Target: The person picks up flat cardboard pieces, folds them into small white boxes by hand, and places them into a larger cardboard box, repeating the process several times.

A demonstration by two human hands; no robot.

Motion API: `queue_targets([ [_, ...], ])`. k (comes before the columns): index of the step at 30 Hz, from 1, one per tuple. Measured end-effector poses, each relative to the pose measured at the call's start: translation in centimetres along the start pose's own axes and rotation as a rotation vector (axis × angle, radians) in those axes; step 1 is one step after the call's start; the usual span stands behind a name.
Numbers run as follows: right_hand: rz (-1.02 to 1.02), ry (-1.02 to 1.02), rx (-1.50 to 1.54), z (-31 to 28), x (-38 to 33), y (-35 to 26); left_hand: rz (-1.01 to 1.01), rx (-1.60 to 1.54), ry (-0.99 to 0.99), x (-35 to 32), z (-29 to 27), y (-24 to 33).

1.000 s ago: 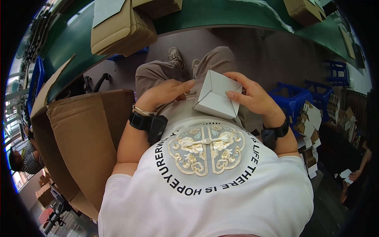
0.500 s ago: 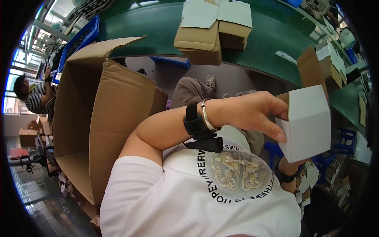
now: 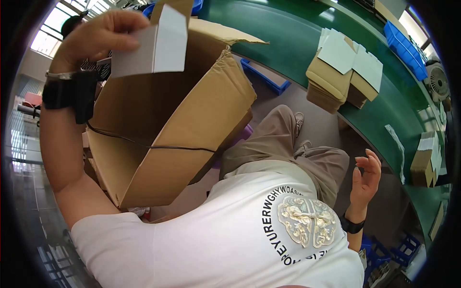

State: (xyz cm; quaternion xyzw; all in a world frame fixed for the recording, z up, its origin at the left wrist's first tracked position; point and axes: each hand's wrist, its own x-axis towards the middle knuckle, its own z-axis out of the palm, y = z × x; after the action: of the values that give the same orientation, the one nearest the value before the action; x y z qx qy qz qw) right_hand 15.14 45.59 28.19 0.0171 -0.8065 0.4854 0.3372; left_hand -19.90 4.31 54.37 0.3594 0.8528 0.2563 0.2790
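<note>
High at the left, my left hand (image 3: 103,36) grips a small white cardboard box (image 3: 165,45) by one side, thumb along its wall. Its brown inner flap stands up at the top. The box is over the mouth of a large brown carton (image 3: 201,115), whose inside is mostly in shadow. A thin black cable (image 3: 180,148) runs from my left wrist band across the carton's rim. My right hand (image 3: 366,180) is raised near the table edge at the right, fingers apart and slightly curled, holding nothing.
A curved green table (image 3: 283,36) spans the far side. On it are stacks of flat folded boxes (image 3: 331,74), another small stack (image 3: 425,161), a plastic strip (image 3: 396,146) and a blue crate (image 3: 403,48). A blue tray (image 3: 264,77) is below, a fan (image 3: 436,79) at the right.
My left hand has swung from the right side to the far left, carrying the white box over the carton. My right hand, mostly hidden behind the box before, now shows apart from it.
</note>
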Motion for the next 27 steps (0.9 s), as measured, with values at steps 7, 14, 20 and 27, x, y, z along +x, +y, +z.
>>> queue_targets([
  [7,0.232,-0.170,-0.060,3.4,0.2,1.2,-0.274,0.247,-0.315,3.3,9.4,-14.6],
  [14,0.443,-0.343,-0.282,5.7,-1.0,1.5,-0.267,0.586,-0.608,3.6,16.1,-18.9],
  [20,0.569,-0.500,-0.356,7.4,-1.1,0.8,-0.207,0.474,-0.822,1.7,19.0,-20.7],
  [27,0.720,-0.707,-0.398,8.1,0.9,0.7,-0.111,0.359,-1.088,0.1,22.6,-21.5],
])
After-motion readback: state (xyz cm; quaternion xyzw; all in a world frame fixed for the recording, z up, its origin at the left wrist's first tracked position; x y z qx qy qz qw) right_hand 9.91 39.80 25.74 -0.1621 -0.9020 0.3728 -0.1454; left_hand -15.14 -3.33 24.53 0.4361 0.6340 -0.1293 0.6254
